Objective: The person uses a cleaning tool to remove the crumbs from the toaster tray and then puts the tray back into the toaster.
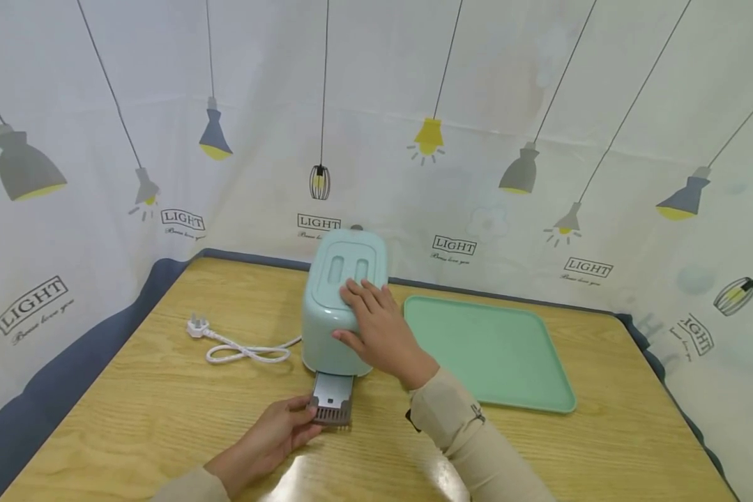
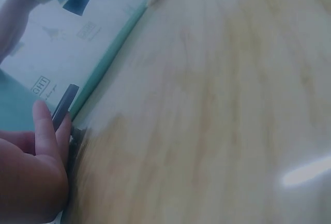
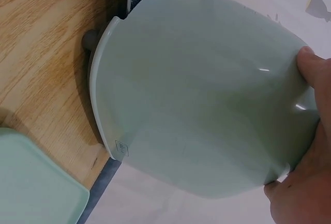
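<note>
A pale mint-green toaster (image 1: 335,338) with a closed lid (image 1: 351,244) stands on the wooden table, its near end toward me. From the bottom of that end sticks out a metal crumb tray (image 1: 332,387) with a dark slotted handle. My left hand (image 1: 272,436) pinches the left side of this handle between thumb and fingers. On the lid and upper near edge of the toaster rests my right hand (image 1: 379,328), fingers stretched forward, thumb on the near end. The right wrist view shows the toaster's smooth side (image 3: 191,94) up close, with the thumb at its edge.
A light green tray (image 1: 489,348) lies right of the toaster. On the left, a white power cord (image 1: 245,352) loops on the tabletop and ends in a plug (image 1: 197,325). Behind the table (image 1: 132,418) hangs a lamp-printed curtain (image 1: 389,90).
</note>
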`<state>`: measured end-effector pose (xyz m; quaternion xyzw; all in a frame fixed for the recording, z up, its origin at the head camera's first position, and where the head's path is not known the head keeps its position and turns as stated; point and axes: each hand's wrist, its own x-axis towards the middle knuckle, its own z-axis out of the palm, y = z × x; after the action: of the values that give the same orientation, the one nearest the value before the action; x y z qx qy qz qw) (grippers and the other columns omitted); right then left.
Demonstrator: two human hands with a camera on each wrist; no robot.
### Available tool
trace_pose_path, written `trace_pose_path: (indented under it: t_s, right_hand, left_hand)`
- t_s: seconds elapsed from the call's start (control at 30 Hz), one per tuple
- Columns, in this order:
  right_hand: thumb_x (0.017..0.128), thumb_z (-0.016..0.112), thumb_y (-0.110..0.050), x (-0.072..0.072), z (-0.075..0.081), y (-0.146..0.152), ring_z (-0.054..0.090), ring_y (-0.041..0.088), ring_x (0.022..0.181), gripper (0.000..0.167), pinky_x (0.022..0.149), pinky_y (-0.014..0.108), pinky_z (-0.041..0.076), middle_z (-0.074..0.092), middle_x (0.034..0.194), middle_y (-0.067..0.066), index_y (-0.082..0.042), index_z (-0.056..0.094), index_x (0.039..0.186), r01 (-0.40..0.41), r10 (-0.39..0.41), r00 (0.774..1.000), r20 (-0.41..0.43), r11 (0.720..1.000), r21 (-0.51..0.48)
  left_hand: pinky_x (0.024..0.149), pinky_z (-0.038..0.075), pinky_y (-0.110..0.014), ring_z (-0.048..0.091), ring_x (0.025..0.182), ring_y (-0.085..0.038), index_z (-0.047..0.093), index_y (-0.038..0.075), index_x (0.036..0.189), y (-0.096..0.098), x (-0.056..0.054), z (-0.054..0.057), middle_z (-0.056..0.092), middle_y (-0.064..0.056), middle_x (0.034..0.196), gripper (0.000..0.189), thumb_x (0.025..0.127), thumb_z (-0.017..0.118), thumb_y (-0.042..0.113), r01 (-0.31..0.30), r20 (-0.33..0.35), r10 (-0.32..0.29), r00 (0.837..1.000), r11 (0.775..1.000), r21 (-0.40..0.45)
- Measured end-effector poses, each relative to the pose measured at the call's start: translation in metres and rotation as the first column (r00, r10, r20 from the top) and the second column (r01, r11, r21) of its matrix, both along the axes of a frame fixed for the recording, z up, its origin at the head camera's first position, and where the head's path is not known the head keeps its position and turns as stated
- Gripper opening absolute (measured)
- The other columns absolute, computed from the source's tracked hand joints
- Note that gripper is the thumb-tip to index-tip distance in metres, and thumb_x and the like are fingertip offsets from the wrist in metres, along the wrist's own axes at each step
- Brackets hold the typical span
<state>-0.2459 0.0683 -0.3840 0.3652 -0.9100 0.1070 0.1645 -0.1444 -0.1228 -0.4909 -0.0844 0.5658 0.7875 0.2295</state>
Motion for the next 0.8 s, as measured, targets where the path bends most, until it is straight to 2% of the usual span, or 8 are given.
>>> trace_pose_path:
  t_s: [0.4,0.57,0.8]
  right_hand:
    - [0.093,0.058,-0.047,0.000,-0.004,0.000,0.033,0.031,0.142,0.068,0.117,0.054,0.026,0.040,0.151,0.009,-0.008,0.039,0.145,0.006,-0.005,1.000,0.017,1.000,-0.007]
    - [0.093,0.058,-0.047,0.000,-0.004,0.000,0.031,0.030,0.143,0.068,0.119,0.053,0.023,0.038,0.153,0.008,-0.009,0.038,0.146,0.010,-0.010,0.999,0.046,1.000,-0.012]
    - [0.093,0.058,-0.046,-0.002,-0.003,0.000,0.032,0.030,0.143,0.068,0.118,0.053,0.024,0.039,0.152,0.009,-0.008,0.039,0.145,0.012,-0.012,1.000,0.016,1.000,-0.014]
  left_hand:
    - [0.080,0.055,-0.018,0.062,0.086,-0.009,0.017,-0.020,0.143,0.002,0.006,-0.002,0.059,-0.018,0.114,0.058,0.099,0.046,0.005,-0.034,0.034,0.035,0.999,0.999,-0.032]
    - [0.080,0.055,-0.017,0.062,0.086,-0.009,0.017,-0.020,0.143,0.002,0.010,0.001,0.060,-0.016,0.113,0.058,0.100,0.046,0.006,-0.027,0.043,0.029,0.999,0.999,-0.037]
    - [0.077,0.055,-0.017,0.063,0.082,-0.008,0.019,-0.018,0.143,0.002,0.012,0.007,0.063,-0.010,0.105,0.058,0.099,0.048,0.008,-0.025,0.060,0.028,0.998,0.999,-0.045]
